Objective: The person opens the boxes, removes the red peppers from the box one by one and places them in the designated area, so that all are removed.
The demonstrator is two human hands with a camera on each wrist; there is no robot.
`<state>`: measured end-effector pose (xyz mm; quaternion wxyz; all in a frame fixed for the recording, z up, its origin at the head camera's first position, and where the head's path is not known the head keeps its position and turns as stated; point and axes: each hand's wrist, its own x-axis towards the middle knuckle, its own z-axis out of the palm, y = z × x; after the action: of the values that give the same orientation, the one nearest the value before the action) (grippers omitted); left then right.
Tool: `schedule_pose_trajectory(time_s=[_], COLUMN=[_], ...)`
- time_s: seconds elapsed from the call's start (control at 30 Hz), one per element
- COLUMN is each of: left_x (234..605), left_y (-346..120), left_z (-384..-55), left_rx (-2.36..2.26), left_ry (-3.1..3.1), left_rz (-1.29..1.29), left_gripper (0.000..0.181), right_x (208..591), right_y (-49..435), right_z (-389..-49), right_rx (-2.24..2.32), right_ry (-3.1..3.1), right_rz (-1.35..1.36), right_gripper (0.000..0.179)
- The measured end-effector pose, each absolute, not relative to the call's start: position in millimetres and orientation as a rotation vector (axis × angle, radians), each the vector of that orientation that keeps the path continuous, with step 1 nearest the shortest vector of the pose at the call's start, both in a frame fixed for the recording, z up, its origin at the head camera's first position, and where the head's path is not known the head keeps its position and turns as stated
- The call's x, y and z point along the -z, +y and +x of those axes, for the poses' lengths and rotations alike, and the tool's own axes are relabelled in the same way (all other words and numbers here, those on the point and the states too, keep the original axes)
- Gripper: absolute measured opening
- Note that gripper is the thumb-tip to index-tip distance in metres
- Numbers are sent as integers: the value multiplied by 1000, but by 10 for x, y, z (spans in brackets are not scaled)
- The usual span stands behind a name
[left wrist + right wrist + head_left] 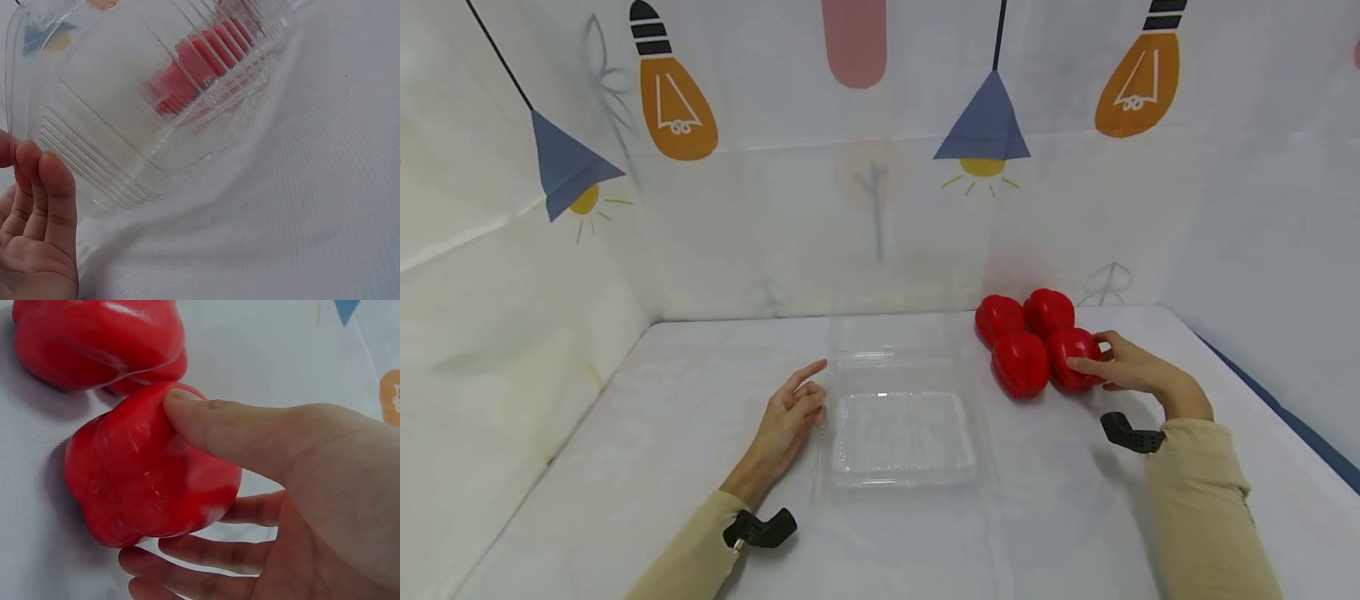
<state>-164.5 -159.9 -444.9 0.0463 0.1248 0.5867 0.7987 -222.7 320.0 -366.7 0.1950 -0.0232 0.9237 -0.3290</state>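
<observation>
My right hand [1131, 365] grips a red bell pepper [150, 469], thumb across its upper side and fingers around the far side and below. This bell pepper stands at the front right of a tight group with three others, among them a front-left bell pepper [1021, 365]. At the left side of a clear plastic container [898, 483], my left hand [790, 421] touches the rim with its fingertips, one finger stretched out past the bent others. In the left wrist view those fingertips [57, 169] sit right at the transparent edge. The container's raised lid [891, 333] stands at its back.
The container and bell peppers are on a white-covered table [662, 400]. Behind it hangs a pale sheet [760, 225] printed with lamps and light bulbs, and another sheet closes off the left side. At the right, the table edge [1285, 400] runs past my right sleeve.
</observation>
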Motion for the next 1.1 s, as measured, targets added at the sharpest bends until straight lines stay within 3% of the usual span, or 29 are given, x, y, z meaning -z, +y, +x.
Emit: schedule_pose_trajectory(time_s=[1.1], left_x=[4416], left_y=[-1519], left_z=[-1674], left_rx=[-2415], left_ry=[1695], left_rz=[275], left_gripper=[49], right_x=[3671], right_y=[3290], right_z=[-2170], right_rx=[924], right_ry=[2558], right_rz=[-33], right_gripper=[98])
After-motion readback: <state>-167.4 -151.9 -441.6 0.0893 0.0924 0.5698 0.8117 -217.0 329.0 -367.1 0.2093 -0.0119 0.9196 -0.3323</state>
